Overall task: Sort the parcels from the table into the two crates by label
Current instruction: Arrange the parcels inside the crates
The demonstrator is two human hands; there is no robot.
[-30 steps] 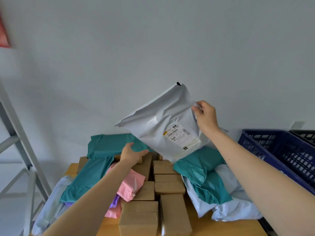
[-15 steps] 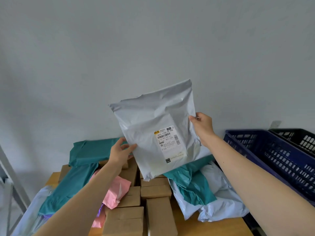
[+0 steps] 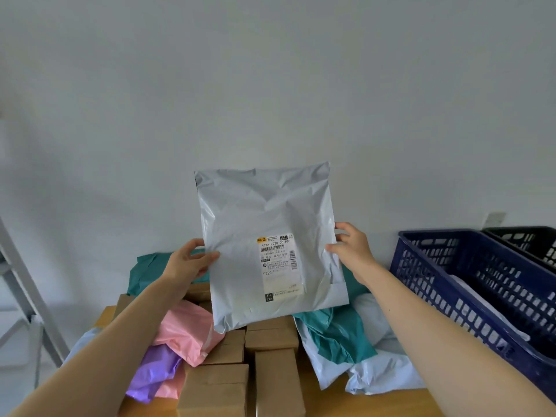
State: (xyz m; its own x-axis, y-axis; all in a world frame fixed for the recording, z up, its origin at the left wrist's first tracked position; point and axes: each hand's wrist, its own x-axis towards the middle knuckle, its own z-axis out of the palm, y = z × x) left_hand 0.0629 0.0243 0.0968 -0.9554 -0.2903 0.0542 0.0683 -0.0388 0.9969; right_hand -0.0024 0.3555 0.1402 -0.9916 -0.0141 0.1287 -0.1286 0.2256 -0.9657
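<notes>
I hold a grey plastic mailer parcel [image 3: 264, 224] upright above the table, its white shipping label [image 3: 279, 267] facing me. My left hand [image 3: 188, 263] grips its left edge, thumb on the front. My right hand [image 3: 350, 251] pinches its right edge. Below it the wooden table [image 3: 373, 403] carries several brown cardboard boxes [image 3: 272, 380], pink [image 3: 189, 329], purple [image 3: 156, 371], teal [image 3: 334, 335] and pale blue [image 3: 385, 371] mailer bags. A dark blue crate [image 3: 469, 284] stands at the right with a pale parcel inside; a black crate [image 3: 529, 239] sits behind it.
A plain white wall rises behind the table. A grey metal frame [image 3: 21, 284] stands at the left edge of view. A wall socket [image 3: 495, 218] shows above the crates.
The grey parcel has turned from tilted to upright with its label square to me. My left hand has come up from the pile and taken its left edge; the view has shifted right.
</notes>
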